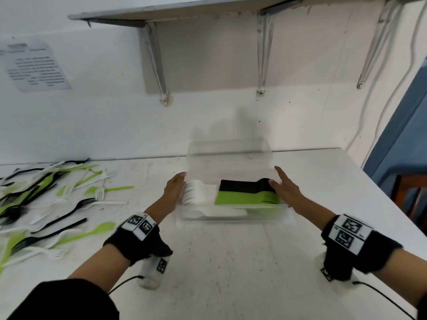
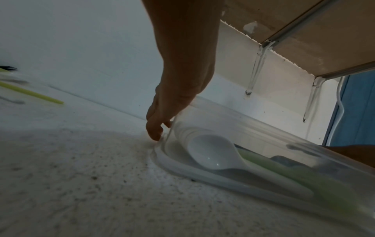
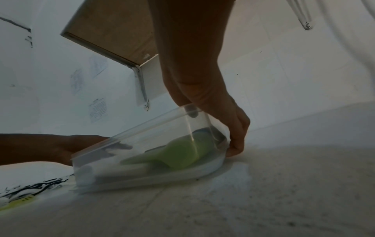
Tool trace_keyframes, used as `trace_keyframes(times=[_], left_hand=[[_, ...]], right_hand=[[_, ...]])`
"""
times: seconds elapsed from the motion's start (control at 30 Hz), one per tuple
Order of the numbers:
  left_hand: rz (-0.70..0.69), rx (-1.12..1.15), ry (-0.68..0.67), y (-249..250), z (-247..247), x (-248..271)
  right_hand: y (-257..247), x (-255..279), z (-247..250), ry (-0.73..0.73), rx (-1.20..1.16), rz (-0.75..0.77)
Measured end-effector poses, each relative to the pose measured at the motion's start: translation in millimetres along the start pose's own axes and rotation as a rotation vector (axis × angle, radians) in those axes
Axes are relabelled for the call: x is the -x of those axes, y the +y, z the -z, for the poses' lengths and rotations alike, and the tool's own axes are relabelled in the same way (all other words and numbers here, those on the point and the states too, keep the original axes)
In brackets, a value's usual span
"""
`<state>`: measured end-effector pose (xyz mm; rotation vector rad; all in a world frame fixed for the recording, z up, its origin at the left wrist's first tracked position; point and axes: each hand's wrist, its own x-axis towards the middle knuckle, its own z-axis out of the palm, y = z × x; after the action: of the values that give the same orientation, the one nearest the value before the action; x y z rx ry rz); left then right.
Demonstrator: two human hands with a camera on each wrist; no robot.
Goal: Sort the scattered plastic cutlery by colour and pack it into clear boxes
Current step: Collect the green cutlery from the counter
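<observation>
Left hand (image 1: pixel 173 188) and right hand (image 1: pixel 284 186) press flat against opposite ends of the clear box (image 1: pixel 231 211), neither grip curled, probably steadying it on the bench (image 1: pixel 231 262).

Cutlery pile (image 1: pixel 41 199) lies left of the box (image 1: pixel 231 213) on the table (image 1: pixel 231 262).
</observation>
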<state>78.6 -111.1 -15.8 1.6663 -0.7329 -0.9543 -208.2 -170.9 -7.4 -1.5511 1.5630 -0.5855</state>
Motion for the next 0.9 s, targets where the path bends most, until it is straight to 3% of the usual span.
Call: trace_keyframes(times=[0.27,0.57,0.73,0.9], left_hand=[[-0.039,-0.112,-0.125,-8.1,8.9,-23.6],[-0.043,-0.112,-0.098,31.5,13.9,-75.9],[0.145,-0.120,-0.331,44.0,0.5,-98.4],[0.148,-0.094,-0.320,40.3,-14.1,-106.3]], right_hand=[[1.4,-15.9,7.4,-0.036,0.084,0.008],[-24.7,-85.2,27.7,-0.063,-0.151,-0.005],[-31.9,-110.7,19.6,-0.106,-0.149,-0.059],[-27.2,-121.0,11.2,-0.123,-0.204,-0.061]])
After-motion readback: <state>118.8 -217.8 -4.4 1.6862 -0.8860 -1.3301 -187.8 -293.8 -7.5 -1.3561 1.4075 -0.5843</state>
